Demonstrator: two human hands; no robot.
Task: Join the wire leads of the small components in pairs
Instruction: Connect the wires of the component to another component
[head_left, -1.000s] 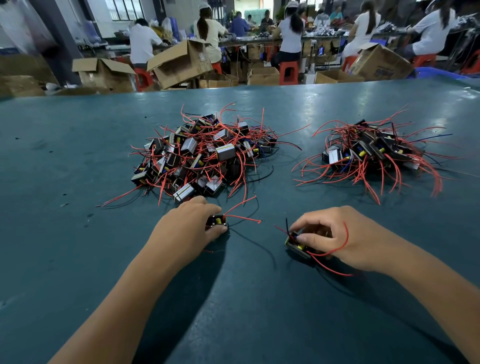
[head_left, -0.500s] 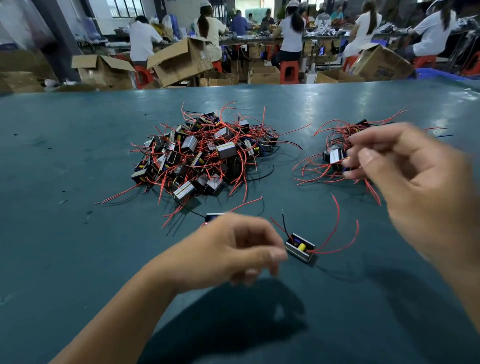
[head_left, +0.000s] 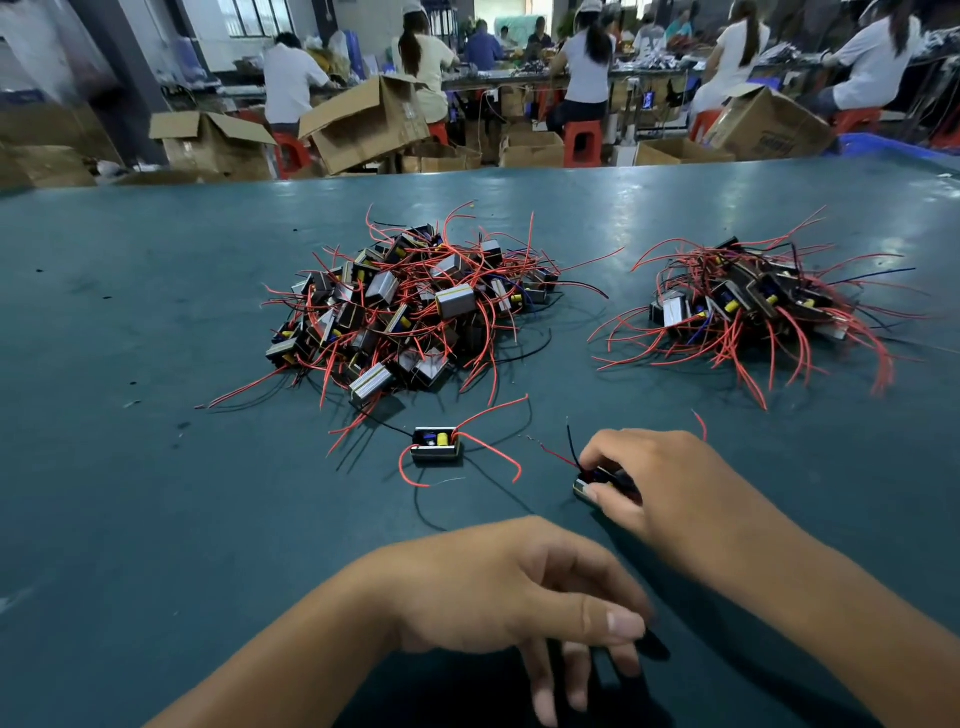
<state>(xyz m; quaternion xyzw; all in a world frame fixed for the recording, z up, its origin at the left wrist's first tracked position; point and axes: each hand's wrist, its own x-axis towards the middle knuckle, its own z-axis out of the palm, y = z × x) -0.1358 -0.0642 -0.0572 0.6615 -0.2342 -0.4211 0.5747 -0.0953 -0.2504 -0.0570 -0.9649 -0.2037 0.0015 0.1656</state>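
Two small boxed components lie apart from the piles on the green table (head_left: 156, 519). One component (head_left: 436, 445), with red and black leads, sits free at centre. My right hand (head_left: 670, 488) grips the second component (head_left: 592, 480) between thumb and fingers; its red and black leads stick out to the left. My left hand (head_left: 519, 597) hovers low in front with fingers hanging loosely, holding nothing. A large pile of components (head_left: 400, 312) lies behind at centre, and a smaller pile (head_left: 753, 312) at the right.
Beyond the table's far edge stand cardboard boxes (head_left: 363, 124), red stools and several seated people at another bench. A blue crate edge (head_left: 904, 145) shows at far right.
My right hand came down from the right pile and took hold of the near component. My left hand drew back toward me, uncovering the centre component.
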